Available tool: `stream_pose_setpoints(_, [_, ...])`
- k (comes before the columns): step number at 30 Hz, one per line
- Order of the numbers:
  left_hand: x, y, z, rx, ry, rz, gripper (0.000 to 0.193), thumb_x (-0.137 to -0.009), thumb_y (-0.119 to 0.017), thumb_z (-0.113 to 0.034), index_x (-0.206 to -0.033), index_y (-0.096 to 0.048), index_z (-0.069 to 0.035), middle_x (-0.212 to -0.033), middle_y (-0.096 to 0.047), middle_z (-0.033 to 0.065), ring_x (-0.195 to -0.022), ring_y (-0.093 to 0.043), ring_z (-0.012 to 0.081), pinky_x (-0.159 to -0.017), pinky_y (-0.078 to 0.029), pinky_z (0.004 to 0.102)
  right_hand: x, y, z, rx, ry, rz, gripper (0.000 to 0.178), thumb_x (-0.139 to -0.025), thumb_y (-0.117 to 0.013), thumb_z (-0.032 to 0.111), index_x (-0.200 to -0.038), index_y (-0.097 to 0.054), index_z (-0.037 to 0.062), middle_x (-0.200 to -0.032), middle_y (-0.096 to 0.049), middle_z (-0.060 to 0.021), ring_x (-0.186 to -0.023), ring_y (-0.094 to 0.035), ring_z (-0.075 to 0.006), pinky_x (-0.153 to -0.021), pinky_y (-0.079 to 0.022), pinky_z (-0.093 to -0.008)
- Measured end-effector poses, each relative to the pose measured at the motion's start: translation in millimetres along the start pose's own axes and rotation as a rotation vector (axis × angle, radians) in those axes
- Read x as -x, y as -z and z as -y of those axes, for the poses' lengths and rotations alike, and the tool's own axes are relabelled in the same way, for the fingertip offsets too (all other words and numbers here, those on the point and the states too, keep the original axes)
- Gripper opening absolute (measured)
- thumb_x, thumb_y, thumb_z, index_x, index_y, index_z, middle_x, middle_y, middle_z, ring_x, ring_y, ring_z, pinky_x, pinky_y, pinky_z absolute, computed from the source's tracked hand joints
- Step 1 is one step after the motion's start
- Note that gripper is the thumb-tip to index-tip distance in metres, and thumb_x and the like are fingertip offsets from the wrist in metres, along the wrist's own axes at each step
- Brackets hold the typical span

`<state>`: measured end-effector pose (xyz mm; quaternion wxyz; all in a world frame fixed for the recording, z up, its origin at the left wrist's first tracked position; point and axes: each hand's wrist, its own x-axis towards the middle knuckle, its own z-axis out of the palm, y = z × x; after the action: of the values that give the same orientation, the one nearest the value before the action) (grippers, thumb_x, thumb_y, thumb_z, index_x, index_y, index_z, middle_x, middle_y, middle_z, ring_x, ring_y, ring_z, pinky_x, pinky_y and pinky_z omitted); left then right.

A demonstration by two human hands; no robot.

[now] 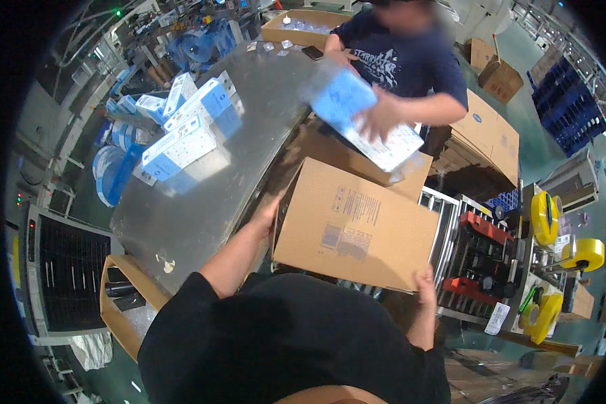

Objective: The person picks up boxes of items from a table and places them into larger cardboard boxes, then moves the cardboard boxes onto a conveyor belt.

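A large brown cardboard box is in front of me, its printed side turned toward me. My left hand is closed on its left edge, with the fingers partly hidden behind the cardboard. At its lower right corner, my right hand grips the edge. Just beyond stands an open cardboard carton. Over that carton, a co-worker's hands hold a blue and white box, blurred by motion.
Left of me is a grey table bearing several blue and white boxes. To the right lie a roller conveyor, a machine with red bars and yellow tape rolls. Flat cardboard sheets are stacked beside the co-worker.
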<state>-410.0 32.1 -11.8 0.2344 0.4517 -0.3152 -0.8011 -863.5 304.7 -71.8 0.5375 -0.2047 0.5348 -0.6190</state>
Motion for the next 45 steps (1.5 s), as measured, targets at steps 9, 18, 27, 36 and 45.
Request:
stream_pose_setpoints(9, [-2.9,24.7,-38.9,-0.33,0.01,-0.075,0.096,-0.081,-0.045,-0.077,-0.147,-0.028,-0.008,-0.142,-0.041,0.0163,-0.123,-0.043,0.0295,-0.101,-0.034,0.04,-18.4,-252.7,97.9,0.772,0.219,0.983,0.107,-0.062,-0.088,0.018,-0.149,-0.025,0.0123,-0.135,-0.052,-0.0131,-0.113,-0.056,-0.0256,-0.091,-0.048,-0.0371])
stream_pose_setpoints(18, [3.9,76.3,-32.9,-1.021,-0.217,-0.609,0.049,-0.085,-0.063,-0.022,-0.122,-0.041,-0.002,-0.108,-0.059,0.0282,-0.102,-0.057,0.0459,-0.085,-0.047,0.05,29.7,-329.7,2.8,1.957,0.019,0.71,0.033,-0.085,-0.052,0.025,-0.115,-0.063,0.0206,-0.105,-0.066,-0.0082,-0.097,-0.063,-0.0315,-0.08,-0.051,-0.0412])
stream_pose_setpoints(27, [-34.6,153.3,-46.4,-0.952,-0.322,-0.504,0.039,-0.089,-0.059,-0.034,-0.11,-0.052,-0.002,-0.107,-0.063,0.023,-0.103,-0.059,0.0401,-0.085,-0.046,0.0469,21.5,-298.1,-25.7,1.673,0.255,0.6,0.033,-0.085,-0.054,0.036,-0.107,-0.068,0.0155,-0.102,-0.069,-0.0074,-0.099,-0.063,-0.0278,-0.084,-0.049,-0.0392])
stream_pose_setpoints(36, [77.5,175.3,8.1,-1.034,-0.051,-1.029,0.068,-0.09,-0.046,-0.057,-0.14,-0.041,-0.011,-0.151,-0.027,0.0158,-0.141,-0.018,0.0392,-0.111,-0.014,0.0558,14.6,-312.7,-27.4,1.711,0.254,0.514,0.033,-0.084,-0.054,0.037,-0.099,-0.069,0.0123,-0.098,-0.069,-0.0102,-0.096,-0.064,-0.0295,-0.08,-0.05,-0.04])
stream_pose_setpoints(45, [122.8,179.3,58.2,-1.417,-0.306,-0.933,0.078,-0.084,-0.055,-0.057,-0.144,-0.036,-0.01,-0.152,-0.02,0.0208,-0.141,-0.01,0.0437,-0.11,-0.005,0.0638,10.0,-313.5,-32.8,1.726,0.245,0.469,0.032,-0.084,-0.053,0.036,-0.092,-0.068,0.0097,-0.093,-0.068,-0.0141,-0.091,-0.065,-0.0327,-0.075,-0.051,-0.0416])
